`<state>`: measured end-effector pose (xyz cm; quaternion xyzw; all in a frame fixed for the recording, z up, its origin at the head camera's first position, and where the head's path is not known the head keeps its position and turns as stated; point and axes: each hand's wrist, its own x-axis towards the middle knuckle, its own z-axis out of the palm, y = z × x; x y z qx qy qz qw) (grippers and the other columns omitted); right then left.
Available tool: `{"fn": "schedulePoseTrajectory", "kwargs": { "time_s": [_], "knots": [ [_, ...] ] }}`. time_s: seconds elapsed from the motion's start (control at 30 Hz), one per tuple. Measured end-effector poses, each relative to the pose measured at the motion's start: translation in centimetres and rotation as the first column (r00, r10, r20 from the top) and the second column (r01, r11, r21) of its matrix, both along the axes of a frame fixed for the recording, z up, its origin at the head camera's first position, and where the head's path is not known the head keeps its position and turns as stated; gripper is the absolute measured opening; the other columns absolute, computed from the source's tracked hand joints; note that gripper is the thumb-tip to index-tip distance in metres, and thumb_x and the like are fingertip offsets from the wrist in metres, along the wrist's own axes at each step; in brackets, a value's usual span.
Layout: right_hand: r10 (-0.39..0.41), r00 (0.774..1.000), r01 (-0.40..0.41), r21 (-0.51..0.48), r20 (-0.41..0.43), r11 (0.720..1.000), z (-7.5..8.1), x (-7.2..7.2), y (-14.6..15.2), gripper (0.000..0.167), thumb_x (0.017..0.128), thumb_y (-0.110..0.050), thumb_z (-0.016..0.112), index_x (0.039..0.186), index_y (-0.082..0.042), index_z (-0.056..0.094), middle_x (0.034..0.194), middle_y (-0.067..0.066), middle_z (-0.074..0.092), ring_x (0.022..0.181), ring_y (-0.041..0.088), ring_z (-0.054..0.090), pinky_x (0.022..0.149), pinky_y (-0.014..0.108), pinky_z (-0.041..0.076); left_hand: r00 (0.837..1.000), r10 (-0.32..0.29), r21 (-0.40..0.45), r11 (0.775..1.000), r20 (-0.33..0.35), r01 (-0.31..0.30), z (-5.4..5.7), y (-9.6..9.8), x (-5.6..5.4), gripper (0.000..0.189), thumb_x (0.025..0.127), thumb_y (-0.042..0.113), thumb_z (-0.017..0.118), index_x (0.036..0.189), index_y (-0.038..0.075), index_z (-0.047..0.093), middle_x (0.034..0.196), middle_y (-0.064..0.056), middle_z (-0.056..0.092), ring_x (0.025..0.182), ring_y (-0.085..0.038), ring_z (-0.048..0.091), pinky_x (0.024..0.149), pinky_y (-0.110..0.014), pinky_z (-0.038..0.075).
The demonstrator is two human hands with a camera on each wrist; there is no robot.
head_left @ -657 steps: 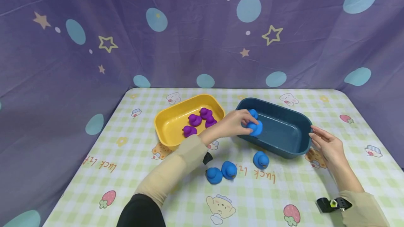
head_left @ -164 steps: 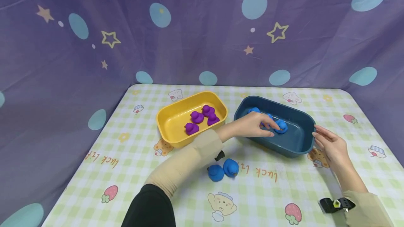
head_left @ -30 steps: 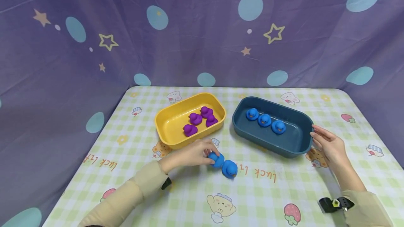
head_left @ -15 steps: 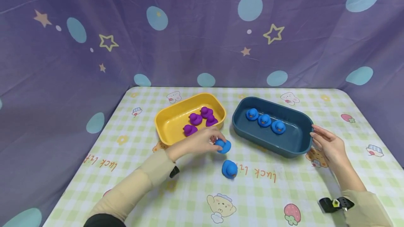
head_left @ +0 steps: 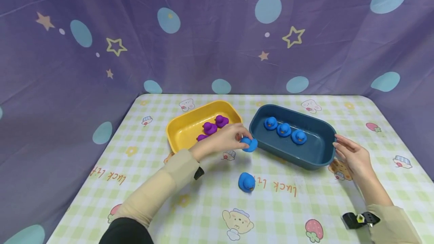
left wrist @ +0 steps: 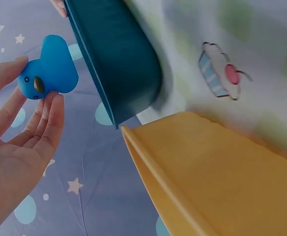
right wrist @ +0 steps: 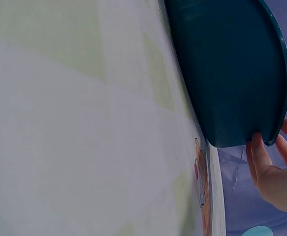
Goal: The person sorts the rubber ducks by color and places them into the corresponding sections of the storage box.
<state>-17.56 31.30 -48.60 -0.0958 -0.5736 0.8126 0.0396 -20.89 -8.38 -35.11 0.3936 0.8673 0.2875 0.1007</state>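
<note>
My left hand [head_left: 225,138] pinches a blue rubber duck [head_left: 250,145] between thumb and fingers. In the head view the duck is just outside the teal bin's near left corner; in the left wrist view its face and brown beak show. Three blue ducks [head_left: 284,130] sit in a row inside the teal bin [head_left: 291,153]. My right hand [head_left: 355,161] touches that bin's right end, its fairly straight fingertips against the rim. One more blue duck [head_left: 246,182] stands on the tablecloth in front. Purple ducks [head_left: 210,128] lie in the yellow bin [head_left: 181,123], partly hidden by my left hand.
The yellow bin is left of the teal bin, with a narrow gap between them. A checked tablecloth [head_left: 271,217] with printed figures covers the table. Behind it hangs a purple curtain [head_left: 203,59] with stars and ovals.
Two more blue ducks have joined the first in the teal bin. Over the last second my left hand has lifted another duck and carried it away and rightward. My right hand has stayed put.
</note>
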Motion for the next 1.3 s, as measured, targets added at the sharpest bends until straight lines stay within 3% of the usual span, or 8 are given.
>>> {"fn": "schedulePoseTrajectory", "kwargs": {
  "time_s": [0.5, 0.7, 1.3],
  "knots": [
    [0.008, 1.000, -0.008, 0.009, -0.003, 1.000, 0.1, 0.0, 0.0, 0.042, 0.069, -0.014, 0.075, 0.110, -0.014, 0.064, 0.096, -0.009, 0.063, 0.088, 0.000, 0.060, 0.073, 0.014, 0.048, 0.999, 0.028, -0.014, 1.000, -0.028, -0.028, 0.6, 2.8, -2.4, 0.021, 0.078, 0.019, 0.067, 0.097, 0.009, 0.065, 0.083, -0.002, 0.054, 0.074, -0.013, 0.050, 0.066, -0.014, 0.041],
    [0.005, 1.000, -0.005, 0.010, -0.009, 1.000, -0.1, -0.1, 0.0, 0.040, 0.071, -0.012, 0.073, 0.110, -0.014, 0.064, 0.096, -0.009, 0.063, 0.088, -0.001, 0.060, 0.073, 0.013, 0.048, 0.999, 0.039, -0.034, 0.999, -0.003, -0.039, 0.6, 4.0, -3.4, 0.021, 0.079, 0.019, 0.066, 0.097, 0.010, 0.065, 0.086, -0.002, 0.055, 0.075, -0.012, 0.050, 0.067, -0.015, 0.041],
    [-0.020, 1.000, 0.019, 0.040, 0.012, 0.999, 0.0, -0.2, -0.1, 0.044, 0.070, -0.015, 0.074, 0.112, -0.014, 0.062, 0.097, -0.012, 0.062, 0.089, -0.003, 0.058, 0.072, 0.013, 0.048, 0.999, 0.025, -0.137, 0.990, 0.034, -0.020, -0.6, 6.6, -6.3, 0.021, 0.079, 0.018, 0.066, 0.097, 0.008, 0.065, 0.097, -0.005, 0.063, 0.089, -0.015, 0.052, 0.080, -0.019, 0.042]
  ]
}}
